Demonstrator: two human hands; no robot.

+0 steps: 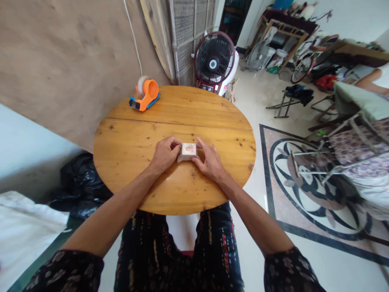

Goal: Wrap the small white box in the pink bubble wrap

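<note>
A small box (189, 149), white on top with a red print, sits on the round wooden table (194, 194) in front of me. Its near side looks grey-brown, and that layer sticks out past the white top at the lower left corner. My left hand (165, 154) is closed, with thumb and fingertips pinching the box's left edge. On the other side, my right hand (209, 159) holds the right edge, index finger at the far corner and thumb at the near one. The fingertips partly hide both ends.
An orange and blue tape dispenser (147, 95) stands at the table's back left edge. Behind the table is a fan (214, 59). Black plastic bags (83, 182) lie to the left. At the right are a folding stool (288, 99) and another person's arm (369, 81).
</note>
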